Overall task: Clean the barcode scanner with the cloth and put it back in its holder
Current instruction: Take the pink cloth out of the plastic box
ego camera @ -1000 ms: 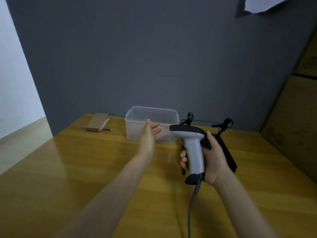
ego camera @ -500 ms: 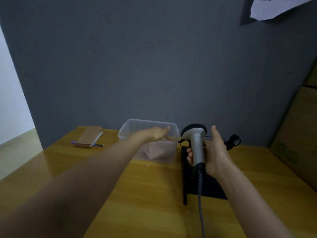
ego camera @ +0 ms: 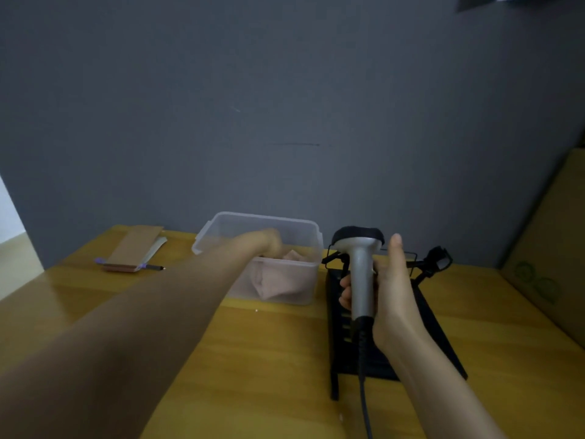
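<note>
Head view: one barcode scanner (ego camera: pixel 361 274) is held upright above its black holder (ego camera: pixel 389 350), the right hand (ego camera: pixel 391 293) wrapped around its handle. The left hand (ego camera: pixel 269 243) reaches into one clear plastic box (ego camera: pixel 297 224) holding one pink cloth (ego camera: pixel 278 280); its grip cannot be judged. One notebook (ego camera: pixel 134 248) and one pen (ego camera: pixel 152 266) lie on the table (ego camera: pixel 253 359).

Glossy wooden table (ego camera: pixel 278 359), translucent plastic tub (ego camera: pixel 304 229), soft cloth (ego camera: pixel 278 280)
</note>
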